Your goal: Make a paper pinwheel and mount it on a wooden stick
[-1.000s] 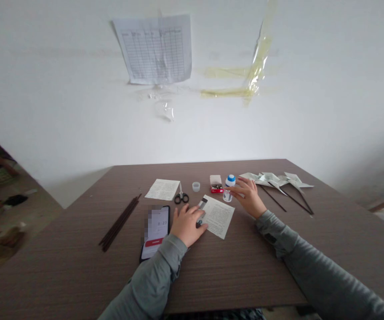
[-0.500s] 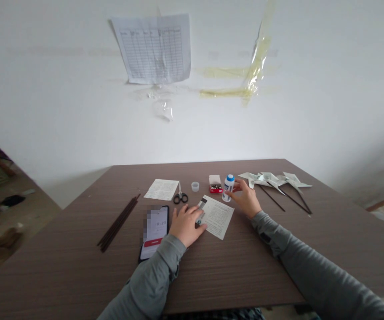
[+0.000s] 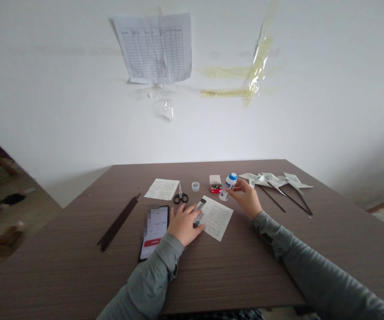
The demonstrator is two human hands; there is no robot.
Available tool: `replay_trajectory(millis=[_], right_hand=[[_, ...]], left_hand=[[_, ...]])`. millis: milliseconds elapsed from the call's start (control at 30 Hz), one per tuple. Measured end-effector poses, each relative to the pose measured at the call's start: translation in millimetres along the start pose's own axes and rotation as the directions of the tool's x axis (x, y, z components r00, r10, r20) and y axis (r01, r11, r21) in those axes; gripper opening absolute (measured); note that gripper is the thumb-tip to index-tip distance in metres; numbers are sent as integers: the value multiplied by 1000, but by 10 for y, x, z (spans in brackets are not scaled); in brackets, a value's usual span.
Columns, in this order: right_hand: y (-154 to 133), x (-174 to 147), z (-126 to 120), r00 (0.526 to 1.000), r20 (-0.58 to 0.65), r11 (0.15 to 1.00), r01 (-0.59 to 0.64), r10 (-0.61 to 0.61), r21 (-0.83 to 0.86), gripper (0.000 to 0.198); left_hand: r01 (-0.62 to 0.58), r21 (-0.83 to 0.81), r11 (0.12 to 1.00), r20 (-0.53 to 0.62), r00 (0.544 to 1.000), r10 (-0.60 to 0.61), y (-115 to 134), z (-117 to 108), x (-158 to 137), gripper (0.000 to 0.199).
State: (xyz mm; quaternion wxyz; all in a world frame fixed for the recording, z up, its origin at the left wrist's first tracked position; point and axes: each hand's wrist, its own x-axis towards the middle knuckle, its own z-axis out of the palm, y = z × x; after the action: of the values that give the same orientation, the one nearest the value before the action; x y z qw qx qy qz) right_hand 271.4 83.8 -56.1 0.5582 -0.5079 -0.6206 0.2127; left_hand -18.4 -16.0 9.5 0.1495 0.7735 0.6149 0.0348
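Blue-capped white bottle (image 3: pixel 227 188) has gone from upright to tilted since half a second ago: cap leaning right, base shifted a bit left. Right hand (image 3: pixel 247 200) has it, thumb and fingers clamped around its right side. Can't tell if the base is off the tabletop (image 3: pixel 232 275).

Left hand (image 3: pixel 184 224) lies palm down, fingers apart, pressing on the left edge of the printed paper square (image 3: pixel 217 218); no grip there. That square lies flat between the hands, just below and left of the bottle.

Next out: open red box (image 3: pixel 215 190) just left of the bottle, small bits inside, too small to identify. Clear plastic cup (image 3: pixel 195 189) left of that. Black-handled scissors (image 3: pixel 180 198) beyond the left hand, tips by the corner of a second paper sheet (image 3: pixel 161 190).

Phone (image 3: pixel 156 229) beside the left hand, timer screen lit, part pixelated. Bundle of dark sticks (image 3: pixel 119 223) further left.

Far right, past the right hand: folded paper pinwheels (image 3: pixel 267 179), overlapping, on dark stems.

Wall behind: gridded sheet (image 3: pixel 156 49) taped up, yellowed tape strips (image 3: pixel 225 93) to its right.
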Motion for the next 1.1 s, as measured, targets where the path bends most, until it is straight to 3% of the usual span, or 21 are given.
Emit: replay_trajectory(millis=[267,467,700,933,1100], right_hand=[[-145,146,114,1000,14,994,7,-8,108,66],[-290,467,396,996,90,991,-28,16,128,52],[-364,653,723,986,145,996,-73,80,-53,34],[-328,657,804,981,190,969,6,42,-248,30],[-299,661,825,980,194,956,22,36,-291,28]], left_hand=[[11,12,1000,10,1000,-11,-39,-12,5,63],[24,20,1000,-10,1000,-24,-82,-12,20,63],[27,14,1000,-4,1000,-27,-120,-13,31,62],[33,43,999,8,999,-34,-132,-14,24,62],[13,32,999,-2,1000,-13,-155,6,35,61]])
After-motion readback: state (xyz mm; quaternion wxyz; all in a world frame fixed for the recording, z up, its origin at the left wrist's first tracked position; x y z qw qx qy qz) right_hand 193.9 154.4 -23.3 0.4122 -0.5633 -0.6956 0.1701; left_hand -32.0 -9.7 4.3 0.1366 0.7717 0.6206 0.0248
